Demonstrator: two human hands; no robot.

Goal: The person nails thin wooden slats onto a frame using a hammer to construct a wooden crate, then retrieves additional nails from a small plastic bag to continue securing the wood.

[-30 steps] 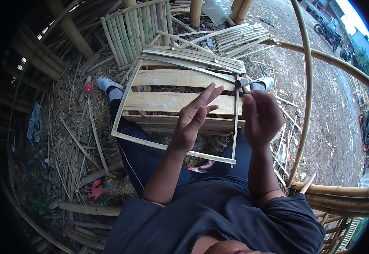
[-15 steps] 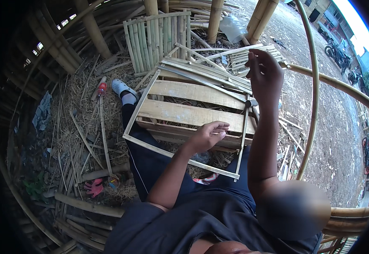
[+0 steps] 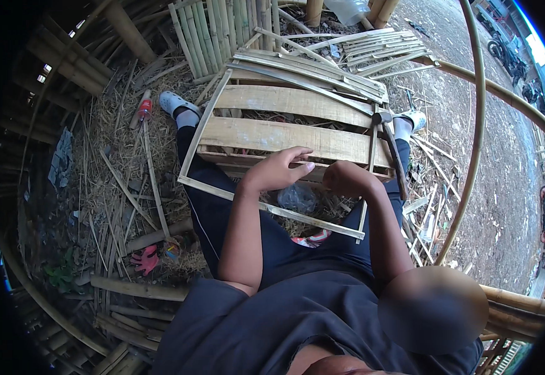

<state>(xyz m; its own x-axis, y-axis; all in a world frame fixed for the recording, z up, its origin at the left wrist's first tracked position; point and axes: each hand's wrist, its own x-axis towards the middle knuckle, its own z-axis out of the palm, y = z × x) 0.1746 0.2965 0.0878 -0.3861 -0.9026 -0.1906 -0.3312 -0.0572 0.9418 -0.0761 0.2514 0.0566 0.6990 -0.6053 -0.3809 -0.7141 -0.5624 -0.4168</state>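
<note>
At the left, a red bottle (image 3: 144, 107) lies on straw; in the lower left, a pink glove (image 3: 145, 259). At centre, a rectangular frame of thin strips (image 3: 310, 220) rests against a slatted wooden crate (image 3: 266, 132). The left hand (image 3: 277, 170), loosely parted and apparently empty, appears over the frame's opening. Just rightward, the right hand (image 3: 350, 179) has curled fingers; whether they grip anything cannot be told. The frame's right-hand strip passes beside it. Right of centre: a hammer (image 3: 395, 149).
</note>
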